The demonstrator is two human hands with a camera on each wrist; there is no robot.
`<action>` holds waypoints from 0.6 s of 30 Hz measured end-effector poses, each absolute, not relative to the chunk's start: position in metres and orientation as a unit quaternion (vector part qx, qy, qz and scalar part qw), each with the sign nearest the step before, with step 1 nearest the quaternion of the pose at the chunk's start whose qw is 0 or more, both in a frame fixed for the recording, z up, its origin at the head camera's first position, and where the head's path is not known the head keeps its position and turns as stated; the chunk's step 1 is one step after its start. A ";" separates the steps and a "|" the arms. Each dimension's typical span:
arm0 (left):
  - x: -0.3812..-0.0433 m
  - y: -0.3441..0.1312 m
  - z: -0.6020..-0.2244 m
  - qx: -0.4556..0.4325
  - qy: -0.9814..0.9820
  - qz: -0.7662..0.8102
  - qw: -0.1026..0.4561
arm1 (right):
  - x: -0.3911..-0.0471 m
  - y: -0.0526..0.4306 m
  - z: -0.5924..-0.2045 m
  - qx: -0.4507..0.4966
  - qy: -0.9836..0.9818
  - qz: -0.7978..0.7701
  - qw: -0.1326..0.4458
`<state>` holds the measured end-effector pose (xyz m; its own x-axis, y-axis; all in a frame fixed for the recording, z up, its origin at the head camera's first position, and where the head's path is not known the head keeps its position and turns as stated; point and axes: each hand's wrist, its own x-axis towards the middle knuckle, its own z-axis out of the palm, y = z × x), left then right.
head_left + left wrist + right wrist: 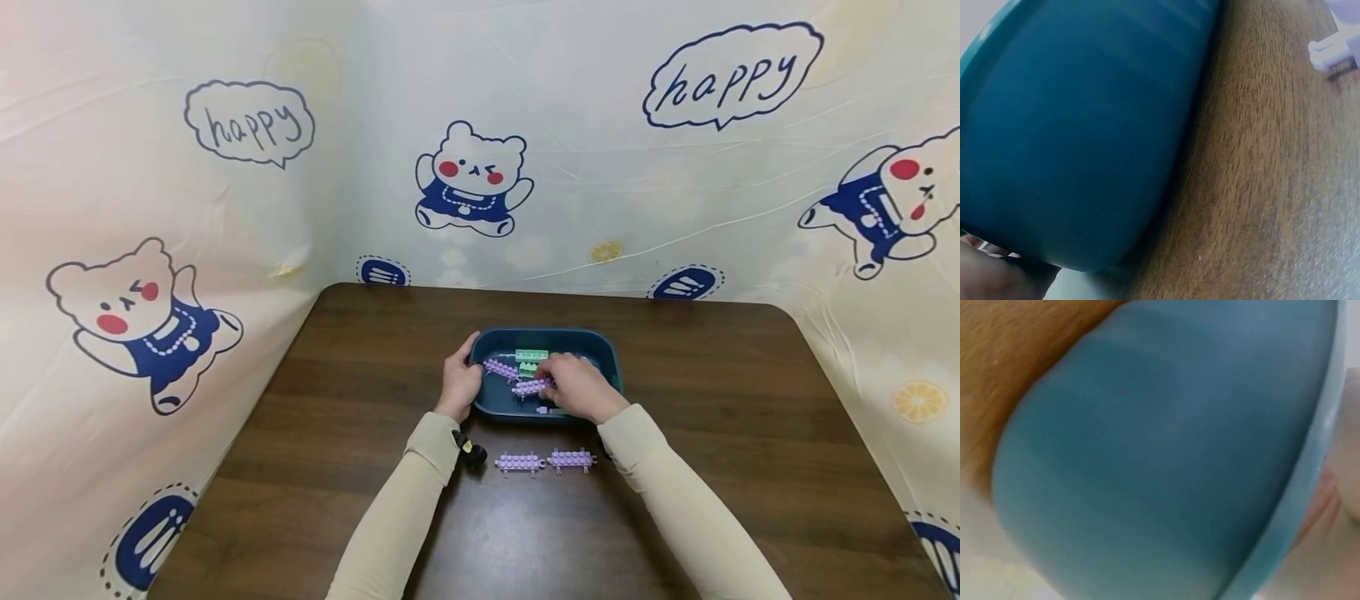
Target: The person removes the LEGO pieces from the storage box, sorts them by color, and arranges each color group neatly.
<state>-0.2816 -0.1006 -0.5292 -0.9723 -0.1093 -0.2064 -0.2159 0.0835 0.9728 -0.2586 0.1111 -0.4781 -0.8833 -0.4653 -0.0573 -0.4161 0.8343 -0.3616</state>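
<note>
A dark teal tray [546, 414] holds purple and green studded building-block pieces. My left hand [460, 382] grips the tray's left end, thumb at the rim; the left wrist view has the tray's outer wall [1085, 125] filling its left half. Over the tray's right part, my right hand [581, 387] reaches inside, with its fingertips pinching the end of a purple studded piece [529, 388]. Another purple piece [499, 369] lies left of it, and a green block [532, 355] lies behind. In the right wrist view the tray wall [1160, 437] hides most of that hand.
Two purple studded pieces with side pegs, one left [519, 463] and one right [572, 459], lie in a row on the brown wooden table [360, 383] in front of the tray. A printed cloth [585, 183] hangs behind and around the table.
</note>
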 end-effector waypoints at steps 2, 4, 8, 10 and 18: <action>-0.281 -0.100 -0.529 -0.110 0.735 0.668 0.039 | -0.256 0.116 -0.476 -0.234 0.954 -0.178 0.063; -0.281 -0.100 -0.528 -0.109 0.734 0.669 0.039 | -0.254 0.120 -0.474 -0.231 0.953 -0.187 0.059; -0.281 -0.100 -0.529 -0.106 0.735 0.668 0.042 | -0.248 0.130 -0.471 -0.216 0.953 -0.205 0.056; -0.281 -0.101 -0.529 -0.103 0.736 0.668 0.041 | -0.246 0.134 -0.470 -0.212 0.952 -0.213 0.051; -0.282 -0.102 -0.530 -0.100 0.737 0.667 0.040 | -0.235 0.150 -0.465 -0.215 0.950 -0.226 0.027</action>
